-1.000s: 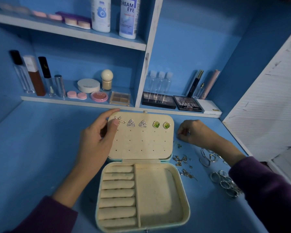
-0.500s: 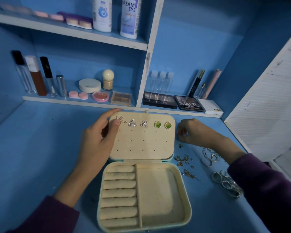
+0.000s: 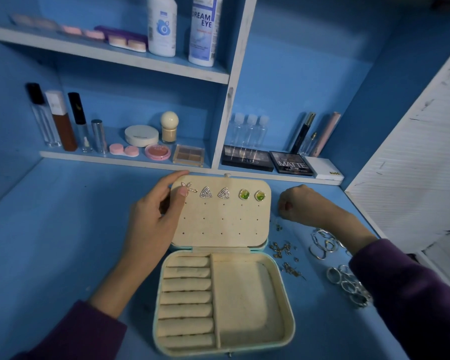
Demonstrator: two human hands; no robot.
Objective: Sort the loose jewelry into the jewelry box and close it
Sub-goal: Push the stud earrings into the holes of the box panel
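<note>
little is changing over the last second. the left grip is still holding the top left corner of the lid, with the forefinger lying along the upper edge and the thumb pressing on the panel just beside the leaf earring. the right grip is still resting on the worktop just right of the lid, creeping only slightly nearer its edge. the row on the lid is staying at five: the leaf earring, two triangle earrings and two green earrings. we are judging that the lid is being steadied while the right grip is fishing for the next small piece.

its fingers are curling under, and we are not able to tell whether they are pinching anything. the remaining loose jewelry is lying by that forearm: small gold pieces just beside the jewelry box near its hinge, silver chain links further right, and silver rings beside the sleeve. the ring rolls and open compartment are showing nothing inside, so most of the sorting, and the closing, is still waiting.
</note>
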